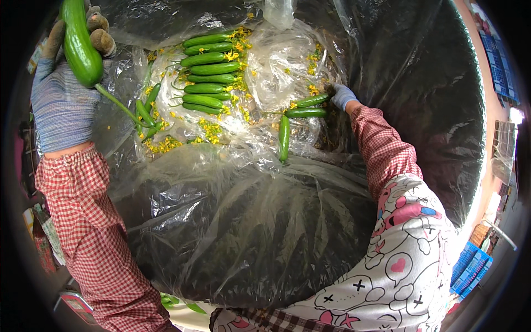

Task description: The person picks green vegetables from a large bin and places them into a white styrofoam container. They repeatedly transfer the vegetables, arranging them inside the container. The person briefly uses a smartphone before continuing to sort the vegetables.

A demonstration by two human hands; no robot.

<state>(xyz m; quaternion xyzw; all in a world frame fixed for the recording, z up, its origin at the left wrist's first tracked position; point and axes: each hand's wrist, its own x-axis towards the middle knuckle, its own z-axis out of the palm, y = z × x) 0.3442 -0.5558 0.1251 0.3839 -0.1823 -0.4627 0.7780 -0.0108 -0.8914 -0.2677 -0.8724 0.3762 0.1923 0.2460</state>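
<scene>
My left hand (68,101), in a striped knit glove with brown-stained fingers, grips a large, slightly bent cucumber (83,45) at the upper left. Its long stem points down and right. My right hand (344,97), also gloved, is at the right edge of the film by the ends of two cucumbers (307,113). Its fingertips are mostly hidden, so its hold is unclear. Another cucumber (284,137) lies lengthwise just below them. Several cucumbers with yellow blossoms form a neat stacked row (213,68) on crumpled clear plastic film (278,70).
Smaller loose cucumbers (144,113) lie left of the row. Fallen yellow blossoms (164,145) are scattered over the film. Dark plastic sheeting (249,232) surrounds everything and drapes toward me. Blue plastic crates (471,265) stand beyond the sheeting at the right.
</scene>
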